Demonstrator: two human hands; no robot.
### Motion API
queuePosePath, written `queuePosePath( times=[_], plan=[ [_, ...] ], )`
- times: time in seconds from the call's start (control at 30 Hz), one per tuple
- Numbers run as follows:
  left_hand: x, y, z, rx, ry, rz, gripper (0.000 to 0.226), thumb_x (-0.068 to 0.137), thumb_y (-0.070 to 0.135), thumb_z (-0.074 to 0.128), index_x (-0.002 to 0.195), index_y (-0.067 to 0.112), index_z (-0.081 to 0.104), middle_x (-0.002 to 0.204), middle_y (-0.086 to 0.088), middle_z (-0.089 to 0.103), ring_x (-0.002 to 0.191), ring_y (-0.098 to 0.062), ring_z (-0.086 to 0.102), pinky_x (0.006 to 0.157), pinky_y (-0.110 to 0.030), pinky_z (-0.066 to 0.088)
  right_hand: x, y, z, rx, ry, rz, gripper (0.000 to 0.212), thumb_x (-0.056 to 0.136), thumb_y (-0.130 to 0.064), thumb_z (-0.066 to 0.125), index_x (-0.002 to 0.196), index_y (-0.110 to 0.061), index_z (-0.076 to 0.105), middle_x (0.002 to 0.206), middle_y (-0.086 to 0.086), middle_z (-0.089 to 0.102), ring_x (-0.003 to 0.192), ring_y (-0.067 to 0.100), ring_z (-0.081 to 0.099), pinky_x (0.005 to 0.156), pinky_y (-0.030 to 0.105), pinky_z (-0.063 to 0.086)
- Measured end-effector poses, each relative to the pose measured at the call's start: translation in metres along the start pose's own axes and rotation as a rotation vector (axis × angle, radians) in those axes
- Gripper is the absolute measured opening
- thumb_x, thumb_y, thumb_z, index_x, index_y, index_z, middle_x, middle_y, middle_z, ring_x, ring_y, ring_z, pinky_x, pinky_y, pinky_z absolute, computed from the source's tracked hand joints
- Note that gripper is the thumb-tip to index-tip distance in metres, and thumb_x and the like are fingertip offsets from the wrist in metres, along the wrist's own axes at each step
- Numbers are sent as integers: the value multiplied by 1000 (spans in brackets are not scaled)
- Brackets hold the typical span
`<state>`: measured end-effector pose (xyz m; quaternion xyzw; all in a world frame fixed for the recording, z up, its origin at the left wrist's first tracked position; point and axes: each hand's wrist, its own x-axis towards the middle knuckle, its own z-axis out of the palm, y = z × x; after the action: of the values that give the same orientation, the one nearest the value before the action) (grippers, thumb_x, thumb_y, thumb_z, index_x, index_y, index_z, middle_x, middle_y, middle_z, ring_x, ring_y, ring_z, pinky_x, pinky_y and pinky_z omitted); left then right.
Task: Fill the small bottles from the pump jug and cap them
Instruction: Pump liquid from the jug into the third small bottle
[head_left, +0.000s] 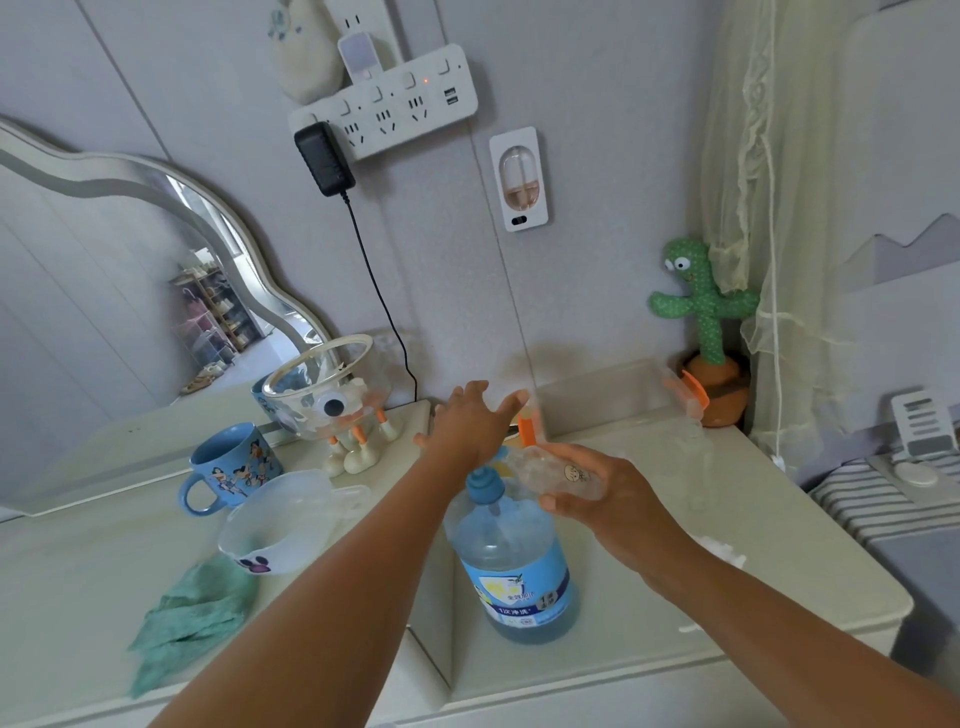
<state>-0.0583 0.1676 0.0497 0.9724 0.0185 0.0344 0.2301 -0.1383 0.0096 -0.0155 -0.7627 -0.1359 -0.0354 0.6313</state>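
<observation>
The jug (511, 564) stands near the counter's (701, 613) front edge. Your left hand (470, 426), fingers spread and empty, hovers over its pump (485, 488). Your right hand (610, 501) grips a tilted clear bottle (550, 470) beside the pump.

Grey wall (597, 156) w/ mirror (104, 291), curtain (769, 208).
</observation>
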Motion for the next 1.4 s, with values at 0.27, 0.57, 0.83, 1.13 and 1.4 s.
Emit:
queuePosePath(
  times=[0.27, 0.57, 0.83, 1.13, 1.4],
  plan=[
    [2, 1, 0, 33, -43, 5, 77, 92, 70, 38, 151, 21, 29, 157, -9, 32, 143, -33, 31, 114, -58, 26, 0, 2, 0, 13, 13, -16, 50, 79, -21, 75, 119, -43, 54, 118, -14, 62, 113, 2, 53, 89, 15, 41],
    [5, -3, 10, 102, -46, 25, 71, 93, 69, 33, 148, 24, 34, 152, -7, 40, 139, -30, 37, 113, -57, 27, 0, 16, 6, 49, 28, -12, 51, 79, -21, 74, 118, -46, 54, 121, -18, 60, 112, -7, 51, 84, 4, 40],
    [-4, 3, 1, 81, -43, 28, 68, 94, 66, 35, 148, 25, 36, 155, -5, 34, 140, -31, 36, 112, -58, 29, -11, 11, 11, 123, 63, -6, 52, 79, -18, 74, 124, -38, 57, 124, -18, 61, 118, -1, 51, 84, 10, 42],
    [-2, 3, -3, 43, -65, 25, 75, 93, 68, 37, 150, 20, 32, 155, -10, 36, 138, -33, 39, 113, -57, 29, -11, 7, 13, 59, 102, 6, 48, 81, -29, 72, 123, -42, 53, 119, -23, 58, 111, -5, 50, 79, 9, 39],
    [7, -4, 5, 182, -102, 86, 56, 100, 55, 30, 150, 30, 32, 159, -2, 27, 141, -30, 33, 113, -57, 28, -6, 15, 18, 70, 115, 9, 32, 85, -28, 68, 110, -43, 52, 107, -27, 59, 99, -21, 48, 72, -3, 37]
  ],
)
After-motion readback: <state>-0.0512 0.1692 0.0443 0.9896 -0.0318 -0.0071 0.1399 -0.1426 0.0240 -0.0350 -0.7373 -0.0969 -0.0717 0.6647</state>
